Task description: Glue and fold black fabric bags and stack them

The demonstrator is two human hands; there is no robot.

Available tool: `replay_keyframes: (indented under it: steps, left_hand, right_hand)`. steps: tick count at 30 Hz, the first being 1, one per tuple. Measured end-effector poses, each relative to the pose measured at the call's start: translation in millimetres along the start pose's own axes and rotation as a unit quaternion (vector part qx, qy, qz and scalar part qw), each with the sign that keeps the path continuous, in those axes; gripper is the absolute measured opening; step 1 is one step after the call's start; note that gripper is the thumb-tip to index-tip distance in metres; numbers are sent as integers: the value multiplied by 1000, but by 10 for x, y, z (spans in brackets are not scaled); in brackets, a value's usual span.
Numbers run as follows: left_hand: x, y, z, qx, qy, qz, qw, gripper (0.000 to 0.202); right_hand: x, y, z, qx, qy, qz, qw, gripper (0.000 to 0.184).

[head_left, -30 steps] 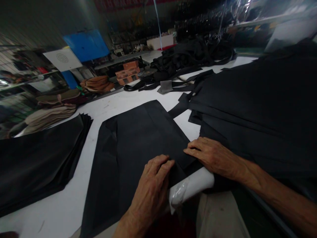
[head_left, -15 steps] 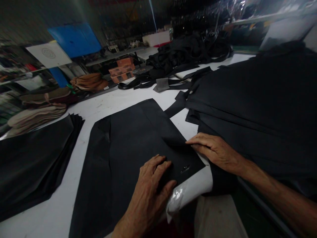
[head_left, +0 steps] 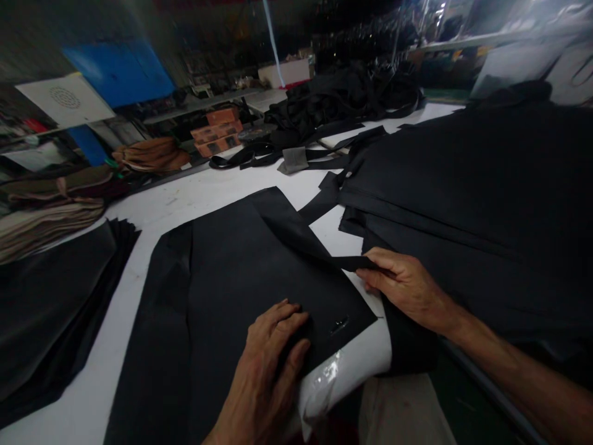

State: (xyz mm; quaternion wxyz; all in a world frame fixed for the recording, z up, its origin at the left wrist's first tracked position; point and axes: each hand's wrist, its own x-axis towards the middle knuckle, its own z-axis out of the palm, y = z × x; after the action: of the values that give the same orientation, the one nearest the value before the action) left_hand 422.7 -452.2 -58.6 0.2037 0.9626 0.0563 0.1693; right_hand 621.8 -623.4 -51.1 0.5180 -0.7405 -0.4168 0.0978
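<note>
A large black fabric panel [head_left: 231, 278] lies on the white-covered table [head_left: 180, 191] in front of me. My left hand [head_left: 273, 352] rests on its near part, fingers spread. A strip of the fabric's right edge [head_left: 354, 262] is lifted and pinched between the thumb and fingers of my right hand [head_left: 401, 281]. The panel bulges along a fold toward that strip. Near its lower right corner sits a small shiny slot-shaped piece [head_left: 339, 324], too small to name.
A stack of black sheets [head_left: 60, 296] lies at the left, with folded brown cloth [head_left: 151, 154] behind. Wide black fabric [head_left: 486, 185] covers the right side. Black straps [head_left: 333, 99] and orange boxes [head_left: 217, 131] stand at the back. Clear tape [head_left: 324, 377] is on the front edge.
My right hand has pulled the fabric's edge strip out to the right. My left hand stays flat on the panel. The view has shifted slightly.
</note>
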Motion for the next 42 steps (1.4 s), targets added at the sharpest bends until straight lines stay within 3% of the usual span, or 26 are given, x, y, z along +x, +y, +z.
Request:
replay_keyframes:
  steps: [9,18,24,28,30,33,36,38,42]
  left_hand:
    - [7,-16,0,-98,36,-6,994,32]
    - [19,30,-33,-156,63,-69,983,28]
    - [93,166,-52,-41,50,22,998,39]
    - [220,228,-41,-36,59,78,995,25]
    - [263,213,-23,-60,70,78,993,19]
    - [273,166,-3,-110,94,36,989,17]
    - [238,134,-2,-150,106,-25,983,15]
    - [215,126,-6,-164,111,-52,979,14]
    - [206,118,-1,-174,117,-72,975,13]
  right_hand:
    - [-39,-6,19,-111,-34,-153,981,26]
    - [-112,40,68,-173,-69,-220,958,41]
    - [-95,-53,106,-184,-90,-241,949,36]
    - [-57,-150,143,-131,-91,-226,961,34]
    - [-65,-182,123,-89,-87,-165,978,29]
    - [-176,-216,30,9,-75,77,994,25]
    - [-414,-255,-75,184,-87,292,935,31]
    - [-591,-292,-113,287,-81,345,890,30]
    - [-798,-413,-112,402,-39,388,828,30]
